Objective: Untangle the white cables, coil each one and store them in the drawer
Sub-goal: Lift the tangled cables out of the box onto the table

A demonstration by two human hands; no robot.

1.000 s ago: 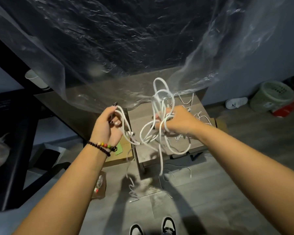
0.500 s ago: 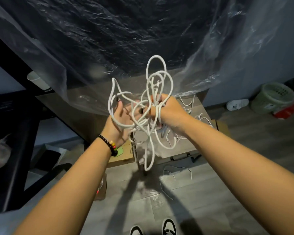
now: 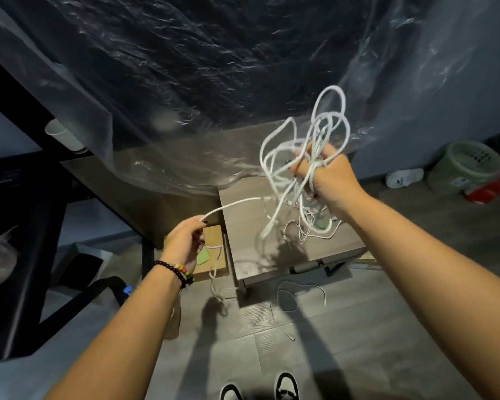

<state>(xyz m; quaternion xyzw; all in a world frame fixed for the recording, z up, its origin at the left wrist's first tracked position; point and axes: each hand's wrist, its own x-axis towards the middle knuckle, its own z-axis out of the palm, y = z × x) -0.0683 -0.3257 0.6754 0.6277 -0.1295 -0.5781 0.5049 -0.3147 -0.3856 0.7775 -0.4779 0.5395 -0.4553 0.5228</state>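
cables (image 3: 315, 145): white, as I see them
worktop (image 3: 248, 223): grey-brown wood grain
floor (image 3: 344, 342): grey planks
bracelet (image 3: 173, 269): black beads, with a few I read as red, yellow and green
shoes (image 3: 286, 386): black and white
basket (image 3: 462, 166): pale green
slipper (image 3: 404, 177): white
plastic sheet (image 3: 185, 67): clear over black

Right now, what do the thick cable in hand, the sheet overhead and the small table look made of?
Thick cable: matte white, probably braided or rubber jacket; holds springy loops.
Sheet: thin clear plastic film; crinkled, glossy, see-through.
Small table: grey-brown wood-grain top, likely laminate; matte.
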